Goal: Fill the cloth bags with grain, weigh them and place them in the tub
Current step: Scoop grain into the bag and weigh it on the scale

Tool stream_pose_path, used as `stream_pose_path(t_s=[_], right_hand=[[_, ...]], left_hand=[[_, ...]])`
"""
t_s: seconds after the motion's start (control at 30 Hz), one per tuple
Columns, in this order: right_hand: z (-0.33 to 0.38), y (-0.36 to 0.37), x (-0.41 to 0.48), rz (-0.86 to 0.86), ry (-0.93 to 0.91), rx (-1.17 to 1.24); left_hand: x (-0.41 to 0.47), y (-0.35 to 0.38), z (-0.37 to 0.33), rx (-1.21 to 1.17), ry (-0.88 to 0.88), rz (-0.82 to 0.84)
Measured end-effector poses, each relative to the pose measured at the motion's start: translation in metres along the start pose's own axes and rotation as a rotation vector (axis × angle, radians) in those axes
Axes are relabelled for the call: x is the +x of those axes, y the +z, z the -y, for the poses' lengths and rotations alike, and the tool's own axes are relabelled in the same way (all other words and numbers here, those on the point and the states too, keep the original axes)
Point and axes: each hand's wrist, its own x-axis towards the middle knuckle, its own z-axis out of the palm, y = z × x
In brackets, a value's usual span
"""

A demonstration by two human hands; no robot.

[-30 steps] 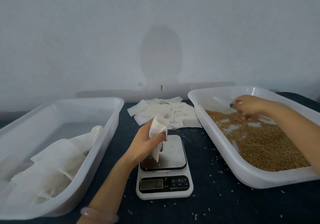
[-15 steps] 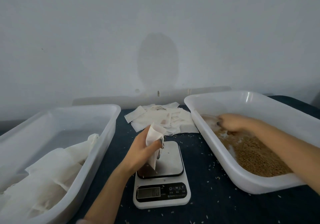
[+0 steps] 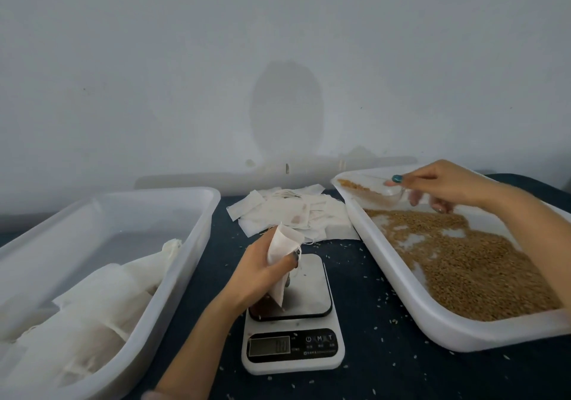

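My left hand (image 3: 258,271) grips a small white cloth bag (image 3: 282,256) upright, its bottom resting on the plate of the digital scale (image 3: 293,316). My right hand (image 3: 438,183) holds a clear plastic scoop (image 3: 370,191) loaded with grain, raised above the far left corner of the right tub (image 3: 432,316). Brown grain (image 3: 469,263) covers most of that tub's floor. The left tub (image 3: 173,263) holds several filled white bags (image 3: 92,307).
A pile of empty cloth bags (image 3: 290,212) lies behind the scale, between the two tubs. Loose grains are scattered on the dark blue table (image 3: 370,368). A plain wall stands close behind everything.
My right hand went down into the grain at the tub's left end, then lifted with the scoop full. My left hand kept the bag on the scale.
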Motion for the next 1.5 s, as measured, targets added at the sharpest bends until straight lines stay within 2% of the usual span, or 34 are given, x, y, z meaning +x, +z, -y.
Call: stream_pose_path(t_s=[0.17,0.33,0.5,0.63,0.93,1.07,1.27,1.37,1.5], right_hand=[[0.046,0.006,-0.024,0.304,-0.196,-0.058],[0.081,0.012,-0.033,0.408,-0.299,-0.135],[0.103,0.009,-0.036,0.397,-0.292,-0.314],[0.113,0.005,-0.034,0.301,-0.305,-0.419],[0.144,0.018,-0.033,0.308,-0.376,-0.761],[0.151,0.019,-0.033,0.292,-0.397,-0.831],[0.14,0.017,-0.035,0.287,-0.375,-0.767],[0.122,0.019,-0.032,0.314,-0.332,-0.603],[0.087,0.029,-0.027,0.396,-0.266,-0.271]], left_hand=[[-0.001,0.001,-0.002,0.045,0.012,0.029],[-0.002,0.0,-0.005,0.057,0.022,0.044],[-0.002,0.0,-0.005,0.047,0.021,0.047],[-0.001,-0.001,-0.008,0.027,0.036,0.041],[0.0,-0.001,-0.003,0.056,0.023,0.076],[0.001,-0.002,-0.003,0.027,0.044,0.063],[0.002,-0.002,-0.001,0.016,0.025,0.044],[0.002,-0.003,-0.002,-0.026,0.016,0.033],[0.001,-0.003,-0.004,-0.101,-0.002,0.01]])
